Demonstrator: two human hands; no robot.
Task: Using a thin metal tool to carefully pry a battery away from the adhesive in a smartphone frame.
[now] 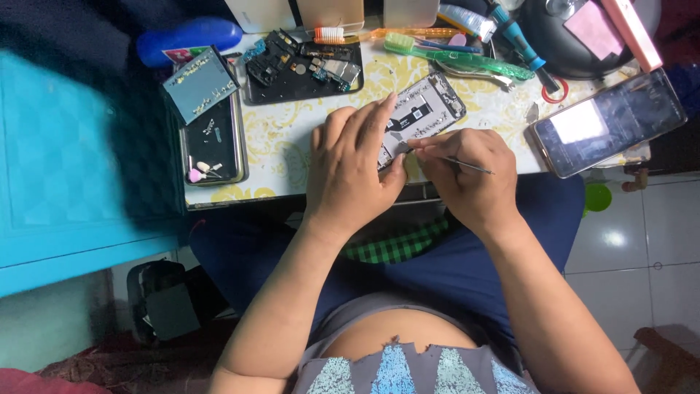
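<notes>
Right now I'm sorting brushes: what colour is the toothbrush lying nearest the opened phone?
Green, translucent handle; the toothbrush shows best in the head view.

Opened phone (pixel 425 111), back cover off, circuitry exposed, lying angled on table; thin metal tool (pixel 467 166) at its lower edge

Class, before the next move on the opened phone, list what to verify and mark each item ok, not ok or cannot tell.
1. Left hand steadies the opened phone: ok.
2. Right hand grips the thin metal tool: ok.
3. Tool tip seated on the right part: cannot tell, fingers hide it.
4. Removed parts rest on the black tray: ok.
5. Second phone lies fully on the table: not ok, it overhangs the edge.
</notes>
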